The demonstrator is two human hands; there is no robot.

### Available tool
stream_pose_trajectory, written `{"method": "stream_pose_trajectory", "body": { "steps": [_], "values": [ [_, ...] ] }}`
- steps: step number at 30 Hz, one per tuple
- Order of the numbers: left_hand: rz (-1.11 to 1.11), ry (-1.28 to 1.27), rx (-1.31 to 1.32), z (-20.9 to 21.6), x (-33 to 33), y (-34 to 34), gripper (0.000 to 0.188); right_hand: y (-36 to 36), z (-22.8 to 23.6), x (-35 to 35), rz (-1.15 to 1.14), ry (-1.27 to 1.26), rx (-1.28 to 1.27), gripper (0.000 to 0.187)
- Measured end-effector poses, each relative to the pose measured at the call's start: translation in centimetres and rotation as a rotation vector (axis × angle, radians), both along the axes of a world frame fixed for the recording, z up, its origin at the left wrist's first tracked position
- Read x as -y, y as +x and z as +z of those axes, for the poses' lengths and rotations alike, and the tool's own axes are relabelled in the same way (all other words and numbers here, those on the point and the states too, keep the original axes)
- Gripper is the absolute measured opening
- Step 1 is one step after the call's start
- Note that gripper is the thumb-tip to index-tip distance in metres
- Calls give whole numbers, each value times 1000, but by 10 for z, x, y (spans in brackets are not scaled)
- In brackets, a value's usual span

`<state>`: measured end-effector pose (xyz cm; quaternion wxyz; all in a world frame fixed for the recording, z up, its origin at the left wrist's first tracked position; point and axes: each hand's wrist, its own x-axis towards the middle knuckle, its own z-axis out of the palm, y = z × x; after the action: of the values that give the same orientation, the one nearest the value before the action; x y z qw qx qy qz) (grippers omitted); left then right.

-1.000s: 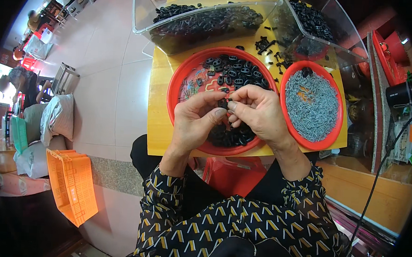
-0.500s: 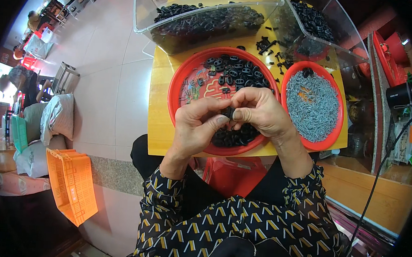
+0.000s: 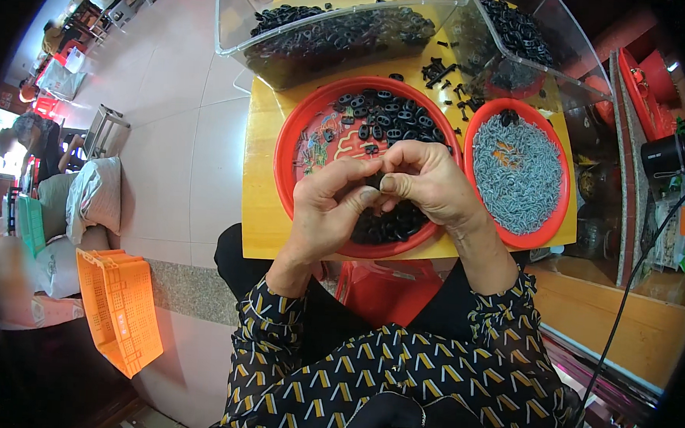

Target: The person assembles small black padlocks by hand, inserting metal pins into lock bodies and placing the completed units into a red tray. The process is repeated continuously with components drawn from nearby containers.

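Left hand (image 3: 323,207) and right hand (image 3: 429,185) are pinching a small black fitting (image 3: 374,179), mostly hidden, in their fingers (image 3: 348,172) over the round red tray (image 3: 282,160), near bench (image 3: 258,202) front edge; even pressure is probably preventing slips.

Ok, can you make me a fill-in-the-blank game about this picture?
1. The left hand and right hand are over the bigger red tray, which holds many oval pieces coloured ____.
2. The smaller red tray, with silver screws, is on the bigger red tray's ____ side.
3. The tabletop is coloured ____.
4. The big basket at the lower left is coloured ____.

Missing words: black; right; yellow; orange.
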<state>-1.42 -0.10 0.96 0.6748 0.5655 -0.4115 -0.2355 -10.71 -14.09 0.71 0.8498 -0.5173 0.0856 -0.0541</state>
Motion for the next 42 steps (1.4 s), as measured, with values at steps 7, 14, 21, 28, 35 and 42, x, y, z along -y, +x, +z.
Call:
{"method": "stream_pose_trajectory", "body": {
  "steps": [7, 14, 21, 28, 35, 42],
  "values": [
    [-32, -23, -302, -14, -3, 11, 29, 0, 10, 6, 20, 102, -71, 17],
    [-37, -29, -288, -14, -5, 12, 27, -1, 14, 3, 5, 66, -103, 19],
    [-111, -23, -281, -10, -7, 9, 27, 1, 12, -1, 31, 89, -85, 17],
    [-66, 6, -205, -9, -6, 7, 27, 1, 9, -2, 17, 57, -127, 16],
    [-114, 17, -231, -9, -6, 8, 28, -1, 7, 2, 35, 135, -109, 18],
    [-58, -29, -289, -16, -5, 10, 30, -1, 12, 7, -12, 93, -106, 29]
  ]
}}
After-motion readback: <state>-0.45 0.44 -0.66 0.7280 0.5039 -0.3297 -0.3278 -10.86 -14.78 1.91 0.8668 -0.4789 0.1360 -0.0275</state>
